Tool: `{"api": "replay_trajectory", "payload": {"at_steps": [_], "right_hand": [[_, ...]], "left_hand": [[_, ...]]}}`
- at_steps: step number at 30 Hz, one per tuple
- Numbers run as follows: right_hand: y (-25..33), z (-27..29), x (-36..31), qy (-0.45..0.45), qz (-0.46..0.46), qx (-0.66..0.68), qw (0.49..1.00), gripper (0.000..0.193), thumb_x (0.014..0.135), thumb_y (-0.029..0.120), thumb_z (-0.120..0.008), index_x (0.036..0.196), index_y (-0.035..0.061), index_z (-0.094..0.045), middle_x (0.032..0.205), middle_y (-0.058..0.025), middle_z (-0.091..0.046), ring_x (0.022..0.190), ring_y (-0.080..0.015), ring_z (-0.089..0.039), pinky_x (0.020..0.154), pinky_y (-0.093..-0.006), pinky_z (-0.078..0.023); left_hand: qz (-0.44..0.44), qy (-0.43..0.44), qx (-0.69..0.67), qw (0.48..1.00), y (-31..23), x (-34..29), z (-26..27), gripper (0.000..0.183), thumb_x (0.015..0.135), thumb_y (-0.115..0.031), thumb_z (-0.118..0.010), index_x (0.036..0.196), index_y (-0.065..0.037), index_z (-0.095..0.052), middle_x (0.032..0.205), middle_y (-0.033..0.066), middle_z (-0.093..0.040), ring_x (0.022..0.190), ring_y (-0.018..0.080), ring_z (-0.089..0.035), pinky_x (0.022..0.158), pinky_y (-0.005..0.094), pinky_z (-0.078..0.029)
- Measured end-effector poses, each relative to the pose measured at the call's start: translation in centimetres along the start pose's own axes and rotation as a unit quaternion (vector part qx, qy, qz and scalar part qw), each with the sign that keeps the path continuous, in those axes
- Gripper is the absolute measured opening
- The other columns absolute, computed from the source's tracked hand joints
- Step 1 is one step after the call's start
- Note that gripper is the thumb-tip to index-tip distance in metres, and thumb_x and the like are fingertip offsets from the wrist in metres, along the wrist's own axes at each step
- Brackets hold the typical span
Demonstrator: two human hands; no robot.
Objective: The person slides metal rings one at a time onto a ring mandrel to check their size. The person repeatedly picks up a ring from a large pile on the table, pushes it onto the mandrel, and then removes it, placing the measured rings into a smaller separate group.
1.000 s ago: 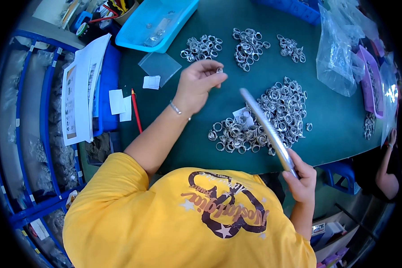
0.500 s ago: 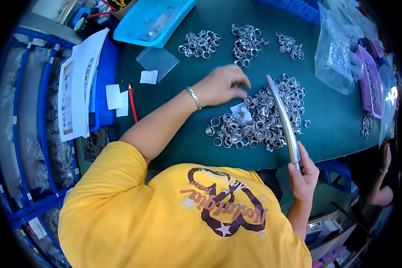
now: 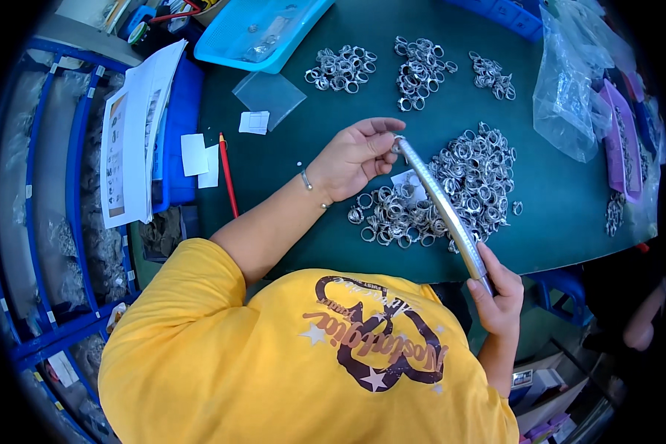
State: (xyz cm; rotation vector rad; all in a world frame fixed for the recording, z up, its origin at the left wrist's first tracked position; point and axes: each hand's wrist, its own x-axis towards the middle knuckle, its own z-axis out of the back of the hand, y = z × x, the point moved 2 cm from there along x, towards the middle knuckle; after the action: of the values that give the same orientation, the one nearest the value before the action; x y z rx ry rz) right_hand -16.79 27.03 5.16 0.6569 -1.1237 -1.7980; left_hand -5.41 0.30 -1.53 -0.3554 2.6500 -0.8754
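My right hand (image 3: 498, 292) is closed round the lower end of a long silver ring mandrel (image 3: 445, 207), which slants up and left over the table. At its thin tip, the thumb and fingers of my left hand (image 3: 359, 157) pinch a small silver ring (image 3: 398, 145), which seems to be at or around the tip. Beneath and to the right of the mandrel spreads a large heap of silver rings (image 3: 479, 174). A small white paper slip (image 3: 408, 185) lies partly among them.
Three smaller ring piles (image 3: 422, 70) lie farther back on the green table (image 3: 311, 244). A light-blue basket (image 3: 274, 63), a clear bag (image 3: 270, 98) and a red pencil (image 3: 228, 174) are to the left. Plastic bags (image 3: 566, 96) and a pink bin (image 3: 620, 140) stand at the right.
My left hand has turned and come to the mandrel's tip, now pinching a ring there. The mandrel has tilted left toward it, held in my right hand throughout.
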Motion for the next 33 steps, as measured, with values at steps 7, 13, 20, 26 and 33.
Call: {"api": "replay_trajectory", "payload": {"at_steps": [7,13,20,26,33], "right_hand": [[1.0,-1.3,1.5,0.034,0.093,-0.038,0.994,0.049,0.068,-0.005,-0.06,0.116,-0.0037,-0.052,0.078,-0.017,-0.06,0.064,-0.0248,-0.059,0.06,-0.0278,-0.046],[1.0,-1.6,1.8,0.05,0.092,-0.027,0.994,0.049,0.067,-0.006,-0.06,0.116,-0.0031,-0.053,0.076,-0.0157,-0.059,0.059,-0.024,-0.057,0.057,-0.0276,-0.045],[0.6,-1.7,1.7,0.045,0.097,-0.015,0.994,0.05,0.069,-0.005,-0.061,0.118,-0.0031,-0.051,0.078,-0.0114,-0.061,0.061,-0.018,-0.057,0.058,-0.0255,-0.045],[-0.7,-0.2,0.1,-0.001,-0.182,0.304,0.935,0.051,0.075,-0.006,-0.057,0.124,-0.0052,-0.044,0.084,0.0007,-0.055,0.062,-0.0007,-0.041,0.052,-0.0138,-0.03],[-1.0,0.0,0.0,-0.056,-0.174,0.267,0.946,0.052,0.077,-0.001,-0.06,0.125,-0.0058,-0.042,0.087,-0.0005,-0.053,0.062,-0.0017,-0.041,0.052,-0.0145,-0.031]], "left_hand": [[0.023,0.049,0.13,0.99,1.1,-1.6,-2.6,0.027,0.072,0.005,-0.063,0.099,0.003,-0.059,0.089,0.0097,-0.057,0.077,0.0147,-0.058,0.069,0.0236,-0.049],[-0.036,0.114,0.129,0.984,1.3,-1.6,-2.4,0.032,0.064,0.001,-0.074,0.095,0.002,-0.062,0.093,0.0106,-0.056,0.085,0.0167,-0.058,0.076,0.0242,-0.048],[-0.044,0.092,0.214,0.971,1.1,-2.0,-3.0,0.022,0.069,-0.002,-0.071,0.089,0.0,-0.061,0.093,0.0101,-0.055,0.082,0.0167,-0.057,0.072,0.0256,-0.048],[-0.224,-0.152,0.208,0.94,-2.8,2.3,-1.2,0.019,0.073,-0.003,-0.064,0.092,-0.004,-0.059,0.082,0.0027,-0.054,0.064,0.0105,-0.052,0.061,0.022,-0.045],[-0.283,-0.116,0.628,0.716,-3.3,6.6,-0.7,0.025,0.066,0.001,-0.069,0.089,-0.004,-0.063,0.085,0.0046,-0.056,0.063,0.0105,-0.055,0.061,0.022,-0.046]]}}
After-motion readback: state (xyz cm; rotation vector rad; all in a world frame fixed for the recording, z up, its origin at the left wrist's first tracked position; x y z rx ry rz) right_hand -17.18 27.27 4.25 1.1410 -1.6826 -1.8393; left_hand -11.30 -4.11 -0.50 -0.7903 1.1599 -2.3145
